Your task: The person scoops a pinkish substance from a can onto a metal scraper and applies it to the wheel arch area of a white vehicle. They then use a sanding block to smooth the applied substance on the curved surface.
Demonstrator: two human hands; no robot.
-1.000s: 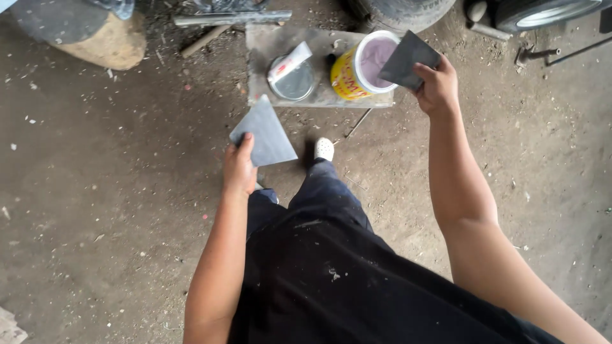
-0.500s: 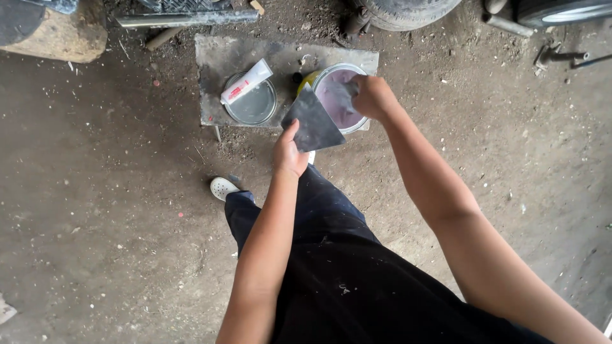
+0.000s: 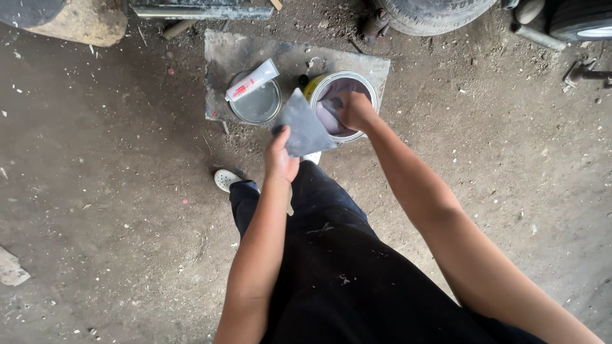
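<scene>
You stand on a packed dirt floor [image 3: 95,191], gritty and littered with pale chips, with a worn tyre [image 3: 440,13] at the 12 o'clock edge and a flat grey slab [image 3: 223,57] laid just in front of your feet. On the slab sits an open yellow can [image 3: 313,89] of pale lilac-grey paste, and at its 9 o'clock, touching or nearly so, a round metal lid [image 3: 258,108] with a white tube [image 3: 252,79] lying across it. Your right hand [image 3: 354,109] is down at the can's mouth, fingers curled in; something thin and grey seems to sit under them, but you cannot tell exactly what they grip. Your left hand [image 3: 280,156] pinches a stiff, flat, grey spreader blade [image 3: 305,127] by its lower corner, thumb on top, the blade's long axis running up towards 1 o'clock so its far point hangs over the can's near rim. The right hand is the nearer to the paste.
</scene>
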